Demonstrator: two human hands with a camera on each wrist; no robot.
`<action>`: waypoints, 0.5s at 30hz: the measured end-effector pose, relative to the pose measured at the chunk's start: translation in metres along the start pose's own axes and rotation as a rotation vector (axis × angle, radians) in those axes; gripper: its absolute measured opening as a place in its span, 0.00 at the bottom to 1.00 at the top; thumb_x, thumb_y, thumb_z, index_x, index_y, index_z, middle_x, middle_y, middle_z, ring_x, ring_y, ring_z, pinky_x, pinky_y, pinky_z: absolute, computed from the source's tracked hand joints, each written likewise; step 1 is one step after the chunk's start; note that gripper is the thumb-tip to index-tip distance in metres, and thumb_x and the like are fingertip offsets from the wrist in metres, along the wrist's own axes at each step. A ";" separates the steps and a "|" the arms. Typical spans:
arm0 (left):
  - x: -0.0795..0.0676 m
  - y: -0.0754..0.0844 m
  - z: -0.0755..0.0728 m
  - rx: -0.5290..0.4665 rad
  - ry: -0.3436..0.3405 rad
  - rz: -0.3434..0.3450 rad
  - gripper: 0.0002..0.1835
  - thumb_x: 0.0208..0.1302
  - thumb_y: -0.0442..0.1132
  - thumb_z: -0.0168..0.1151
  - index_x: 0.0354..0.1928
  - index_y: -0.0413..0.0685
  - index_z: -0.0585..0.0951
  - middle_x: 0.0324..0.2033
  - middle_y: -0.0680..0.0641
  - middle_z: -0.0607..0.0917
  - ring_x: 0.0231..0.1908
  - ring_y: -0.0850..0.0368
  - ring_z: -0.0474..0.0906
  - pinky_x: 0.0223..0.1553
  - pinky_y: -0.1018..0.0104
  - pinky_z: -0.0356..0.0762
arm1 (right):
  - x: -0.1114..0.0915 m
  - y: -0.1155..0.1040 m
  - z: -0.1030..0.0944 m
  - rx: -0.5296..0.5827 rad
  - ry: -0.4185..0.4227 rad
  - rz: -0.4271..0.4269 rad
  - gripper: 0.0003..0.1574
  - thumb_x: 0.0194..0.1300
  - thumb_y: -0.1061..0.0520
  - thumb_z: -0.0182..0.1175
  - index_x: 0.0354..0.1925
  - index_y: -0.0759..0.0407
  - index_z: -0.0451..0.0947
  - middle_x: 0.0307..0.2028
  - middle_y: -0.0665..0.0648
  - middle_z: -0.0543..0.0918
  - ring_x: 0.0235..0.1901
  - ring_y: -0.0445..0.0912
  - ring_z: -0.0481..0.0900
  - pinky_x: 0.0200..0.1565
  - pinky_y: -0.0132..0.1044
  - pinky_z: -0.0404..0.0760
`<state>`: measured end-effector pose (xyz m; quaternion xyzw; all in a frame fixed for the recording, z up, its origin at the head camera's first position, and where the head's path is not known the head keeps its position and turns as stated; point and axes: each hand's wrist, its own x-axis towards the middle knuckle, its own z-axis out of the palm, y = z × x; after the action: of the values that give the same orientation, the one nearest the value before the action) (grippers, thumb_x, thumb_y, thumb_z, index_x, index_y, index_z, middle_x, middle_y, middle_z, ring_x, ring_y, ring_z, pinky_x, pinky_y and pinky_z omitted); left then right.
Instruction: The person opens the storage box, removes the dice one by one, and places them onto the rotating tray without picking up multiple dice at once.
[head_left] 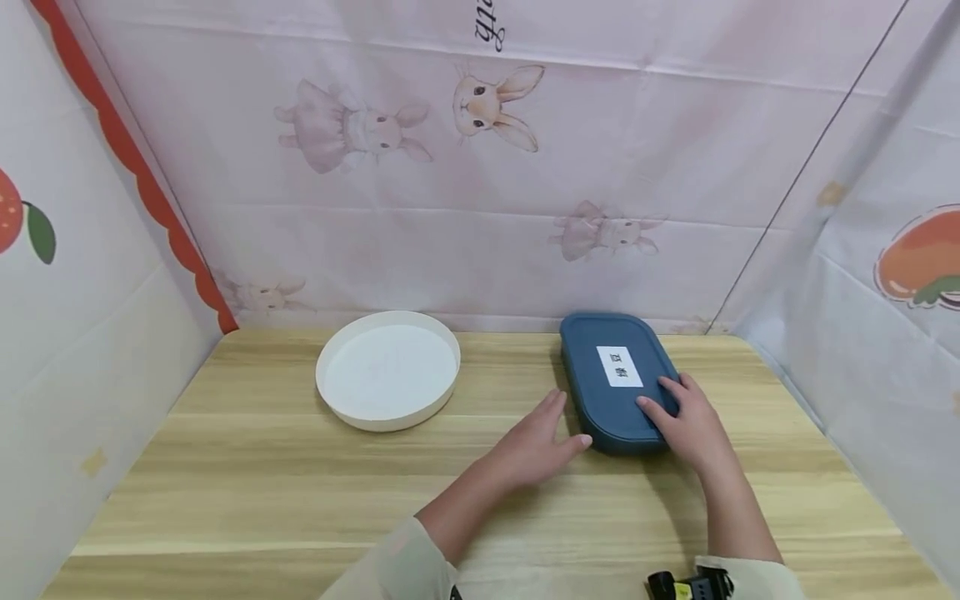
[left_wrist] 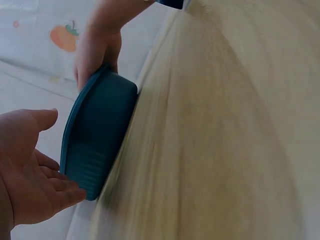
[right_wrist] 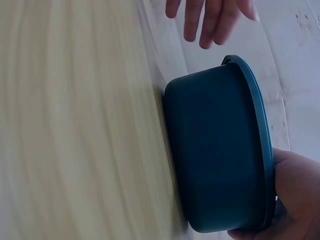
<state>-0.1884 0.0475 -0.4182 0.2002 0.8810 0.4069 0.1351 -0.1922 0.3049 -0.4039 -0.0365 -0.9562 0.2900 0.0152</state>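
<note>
A dark blue lidded food container [head_left: 622, 408] lies flat on the right part of the table, a white label with black characters on its lid. My right hand [head_left: 693, 421] holds its right side, thumb and a finger on the lid; in the right wrist view, that hand [right_wrist: 297, 195] bends around the lid's edge. Beside the container's near left corner is my left hand [head_left: 532, 446], thumb and fingers spread apart and holding nothing. The left wrist view has the left hand [left_wrist: 35, 170] by the container's ridged end [left_wrist: 92, 167]. The container's inside is hidden under the lid.
A round white shallow tray [head_left: 386, 375] stands at the back left of the wooden table [head_left: 300, 500]. Behind is a pink rabbit-print backdrop [head_left: 420, 250], and white printed sheets [head_left: 862, 333] close off both sides.
</note>
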 end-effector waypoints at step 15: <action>-0.001 -0.014 -0.010 -0.155 0.145 -0.048 0.41 0.70 0.55 0.56 0.77 0.48 0.52 0.75 0.47 0.59 0.75 0.52 0.55 0.74 0.51 0.60 | 0.011 -0.037 0.026 0.045 -0.007 -0.051 0.47 0.70 0.38 0.56 0.72 0.67 0.59 0.74 0.75 0.48 0.72 0.71 0.50 0.69 0.69 0.58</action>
<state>-0.1949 0.0324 -0.4229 0.1379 0.8590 0.4837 0.0956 -0.2063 0.2607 -0.4051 -0.0108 -0.9501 0.3111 0.0203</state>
